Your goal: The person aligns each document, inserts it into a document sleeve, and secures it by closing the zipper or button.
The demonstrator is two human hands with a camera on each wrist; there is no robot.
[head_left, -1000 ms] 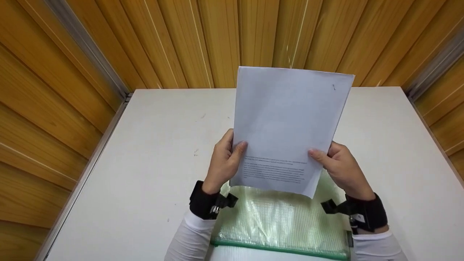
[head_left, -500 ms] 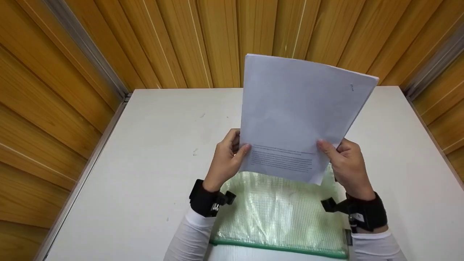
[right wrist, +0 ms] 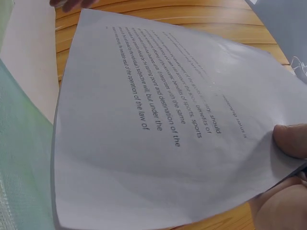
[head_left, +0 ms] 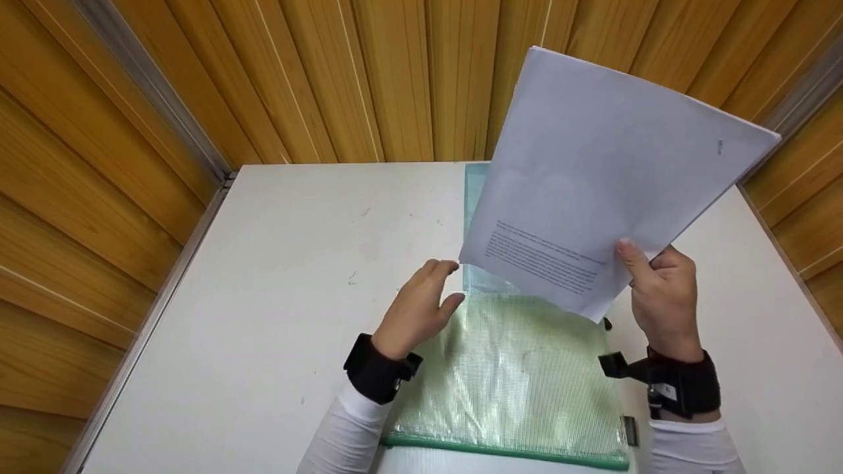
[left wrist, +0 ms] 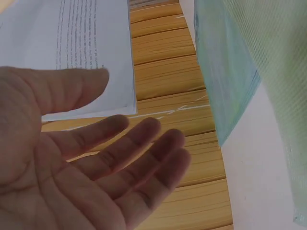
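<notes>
My right hand (head_left: 665, 303) grips a stack of printed paper sheets (head_left: 593, 171) near its lower right corner, thumb on the front and fingers behind. The stack is raised and tilted, its top leaning to the right. In the right wrist view, lines of text run across the top sheet (right wrist: 96, 167). My left hand (head_left: 418, 309) holds nothing; its fingers are spread and slightly bent, just off the stack's lower left corner. A pale green mesh zipper pouch (head_left: 527, 375) with a green edge lies below both hands. Behind the stack shows part of a light-blue translucent sheet or folder (head_left: 477, 280).
The white table (head_left: 296, 296) stretches out on both sides of the pouch. Wood-patterned panels (head_left: 296, 79) with metal corner posts enclose its back and sides. A small dark tab (head_left: 630, 431) sticks out at the pouch's lower right.
My left hand has let go of the paper stack. The right hand has carried it up and to the right, tilting it clockwise, and the light-blue sheet behind it has come into view.
</notes>
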